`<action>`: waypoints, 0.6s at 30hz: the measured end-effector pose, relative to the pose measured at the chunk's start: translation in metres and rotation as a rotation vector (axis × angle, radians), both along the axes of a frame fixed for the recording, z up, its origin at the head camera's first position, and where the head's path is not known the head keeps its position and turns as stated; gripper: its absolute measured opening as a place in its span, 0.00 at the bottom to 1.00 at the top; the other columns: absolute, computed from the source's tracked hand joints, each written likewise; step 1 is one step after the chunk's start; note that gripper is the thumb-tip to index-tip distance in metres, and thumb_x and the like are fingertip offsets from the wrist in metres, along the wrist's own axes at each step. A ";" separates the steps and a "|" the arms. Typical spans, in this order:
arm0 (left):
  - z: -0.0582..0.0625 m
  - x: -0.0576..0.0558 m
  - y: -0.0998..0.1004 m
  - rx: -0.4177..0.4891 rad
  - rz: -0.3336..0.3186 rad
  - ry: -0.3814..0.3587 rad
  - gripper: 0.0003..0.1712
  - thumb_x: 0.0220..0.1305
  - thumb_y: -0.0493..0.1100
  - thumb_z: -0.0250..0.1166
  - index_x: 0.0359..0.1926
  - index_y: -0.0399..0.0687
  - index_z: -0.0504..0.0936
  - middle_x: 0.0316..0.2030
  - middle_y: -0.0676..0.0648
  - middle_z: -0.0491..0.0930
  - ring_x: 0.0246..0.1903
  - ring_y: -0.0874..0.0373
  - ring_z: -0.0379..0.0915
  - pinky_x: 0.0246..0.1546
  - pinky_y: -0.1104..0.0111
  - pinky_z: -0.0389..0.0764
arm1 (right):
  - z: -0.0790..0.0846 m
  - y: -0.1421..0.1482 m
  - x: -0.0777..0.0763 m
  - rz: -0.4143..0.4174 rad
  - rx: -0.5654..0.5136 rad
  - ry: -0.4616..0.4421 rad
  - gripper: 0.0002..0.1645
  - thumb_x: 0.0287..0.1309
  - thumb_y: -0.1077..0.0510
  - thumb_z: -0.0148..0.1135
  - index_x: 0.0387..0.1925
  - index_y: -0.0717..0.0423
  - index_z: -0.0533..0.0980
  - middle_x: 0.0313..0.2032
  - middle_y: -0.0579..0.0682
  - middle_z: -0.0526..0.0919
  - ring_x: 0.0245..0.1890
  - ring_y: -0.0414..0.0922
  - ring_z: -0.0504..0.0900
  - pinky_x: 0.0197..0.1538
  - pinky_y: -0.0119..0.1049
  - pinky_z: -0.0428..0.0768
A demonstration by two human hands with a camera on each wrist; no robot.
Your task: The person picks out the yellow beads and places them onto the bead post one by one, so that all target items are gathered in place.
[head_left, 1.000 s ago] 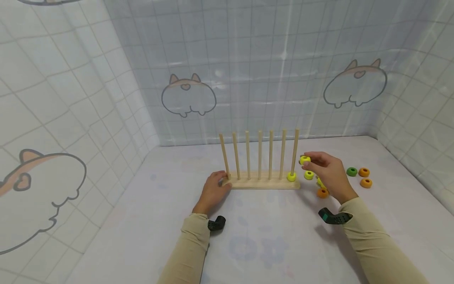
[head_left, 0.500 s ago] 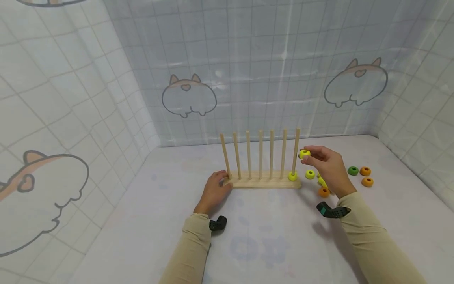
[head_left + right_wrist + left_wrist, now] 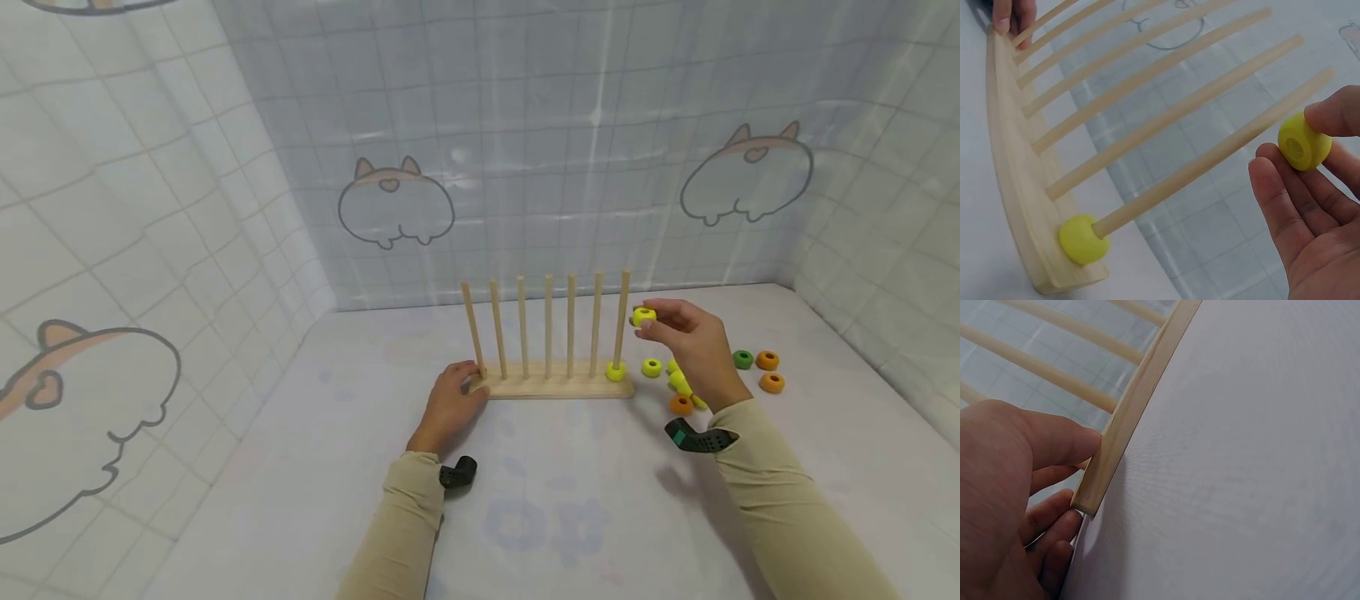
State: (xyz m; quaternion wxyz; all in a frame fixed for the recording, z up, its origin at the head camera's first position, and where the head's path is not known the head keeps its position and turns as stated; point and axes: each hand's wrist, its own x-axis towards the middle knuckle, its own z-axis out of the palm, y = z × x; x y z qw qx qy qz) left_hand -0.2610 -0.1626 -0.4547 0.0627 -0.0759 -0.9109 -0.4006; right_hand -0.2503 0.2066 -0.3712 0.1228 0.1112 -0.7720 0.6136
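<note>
A wooden peg rack [image 3: 557, 388] with several upright dowels stands on the table. My left hand [image 3: 452, 404] grips its left end; in the left wrist view the thumb [image 3: 1066, 440] presses the front edge and fingers lie behind the end. One yellow bead [image 3: 616, 372] sits at the foot of the rightmost dowel [image 3: 622, 321]. My right hand [image 3: 693, 346] pinches another yellow bead [image 3: 1305, 141] between thumb and fingers. That bead is beside the upper part of the rightmost dowel, apart from it, with its hole showing in the right wrist view.
Loose yellow beads, one of them a single yellow bead [image 3: 651, 367], lie right of the rack. An orange bead [image 3: 681, 405] is near them. Farther right lie a green bead [image 3: 742, 359] and two orange beads, the nearer orange bead [image 3: 772, 383] included. Tiled-pattern sheeting [image 3: 510, 167] stands behind.
My right hand has risen with the yellow bead, from low beside the rightmost dowel to near its upper part. The left hand keeps its hold on the rack's left end.
</note>
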 end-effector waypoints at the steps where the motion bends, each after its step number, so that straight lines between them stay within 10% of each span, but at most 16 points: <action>1: 0.000 0.000 0.000 0.001 0.000 0.000 0.23 0.64 0.44 0.65 0.59 0.42 0.81 0.66 0.42 0.71 0.68 0.42 0.61 0.68 0.48 0.62 | 0.000 0.000 -0.001 0.001 -0.007 0.005 0.26 0.69 0.50 0.63 0.62 0.58 0.74 0.56 0.55 0.80 0.46 0.43 0.85 0.52 0.27 0.79; 18: 0.001 0.003 0.000 0.007 0.000 -0.006 0.24 0.64 0.44 0.64 0.60 0.42 0.81 0.66 0.41 0.70 0.68 0.42 0.61 0.68 0.48 0.61 | 0.011 0.000 -0.005 0.061 -0.202 0.092 0.23 0.66 0.57 0.65 0.59 0.65 0.75 0.51 0.56 0.81 0.48 0.48 0.85 0.52 0.32 0.81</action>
